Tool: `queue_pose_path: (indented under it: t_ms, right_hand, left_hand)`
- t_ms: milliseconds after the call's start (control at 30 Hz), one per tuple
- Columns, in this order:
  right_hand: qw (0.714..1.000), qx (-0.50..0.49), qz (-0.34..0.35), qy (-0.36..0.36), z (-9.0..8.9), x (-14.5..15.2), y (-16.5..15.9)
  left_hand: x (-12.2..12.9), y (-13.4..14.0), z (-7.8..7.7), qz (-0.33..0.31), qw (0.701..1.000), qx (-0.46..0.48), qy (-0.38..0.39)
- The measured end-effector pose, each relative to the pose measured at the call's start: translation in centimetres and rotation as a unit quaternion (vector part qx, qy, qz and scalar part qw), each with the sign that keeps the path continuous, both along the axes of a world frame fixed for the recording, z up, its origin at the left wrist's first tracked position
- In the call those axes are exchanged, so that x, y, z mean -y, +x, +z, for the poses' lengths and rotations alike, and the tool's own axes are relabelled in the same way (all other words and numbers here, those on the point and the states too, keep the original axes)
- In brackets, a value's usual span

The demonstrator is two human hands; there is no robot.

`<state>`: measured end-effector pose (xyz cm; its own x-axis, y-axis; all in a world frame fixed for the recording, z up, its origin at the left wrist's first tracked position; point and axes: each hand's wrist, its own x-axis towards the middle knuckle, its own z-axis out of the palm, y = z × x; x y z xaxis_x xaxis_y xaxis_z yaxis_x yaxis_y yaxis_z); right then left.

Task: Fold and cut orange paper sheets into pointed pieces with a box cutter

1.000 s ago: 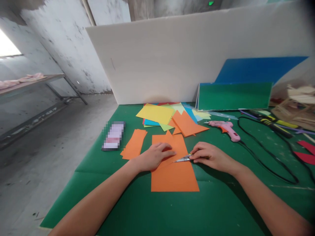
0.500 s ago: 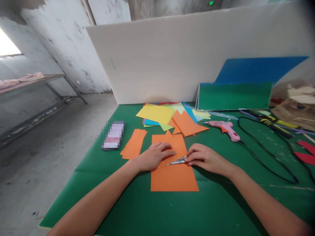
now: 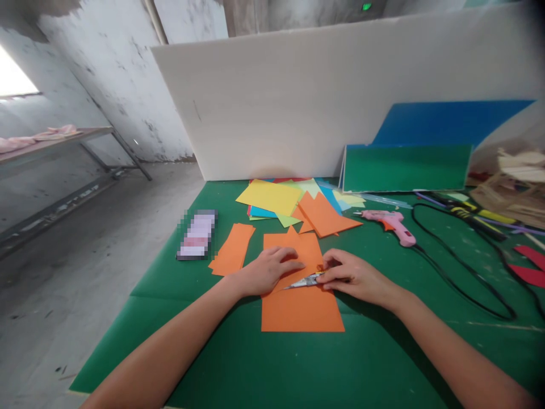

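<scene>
A sheet of orange paper (image 3: 300, 313) lies on the green tabletop right in front of me. My left hand (image 3: 270, 270) rests flat on its left half, fingers stretched out and pointing right. From the right side, my right hand (image 3: 349, 275) grips a utility knife (image 3: 307, 280) by its handle between thumb and fingers. The blade lies low across the sheet, its tip pointing left, close below my left hand. More orange paper, cut into pieces (image 3: 233, 250), is stacked just left of the sheet. Other orange pieces (image 3: 330, 215) lie behind it.
A phone (image 3: 198, 236), partly pixelated, lies at the left. Behind are yellow paper (image 3: 269, 196) and other coloured sheets. A pink glue gun (image 3: 389, 222) with a black cord (image 3: 455, 287) lies at the right, near pliers (image 3: 477, 218). A large white board (image 3: 276, 108) stands at the back.
My right hand has shifted slightly left, and the knife's tip has slid a little left and toward me over the orange paper. The left hand stays in place.
</scene>
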<state>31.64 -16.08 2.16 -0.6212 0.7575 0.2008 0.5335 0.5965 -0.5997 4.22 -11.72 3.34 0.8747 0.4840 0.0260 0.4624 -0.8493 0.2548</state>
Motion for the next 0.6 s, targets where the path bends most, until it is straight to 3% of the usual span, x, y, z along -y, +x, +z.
queue_pose_path:
  t_ms: [600]
  right_hand:
    - [0.999, 0.03, 0.017, 0.026, 0.07, 0.52, -0.71]
  left_hand:
    - [-0.01, -0.03, 0.06, -0.004, 1.0, -0.009, 0.006]
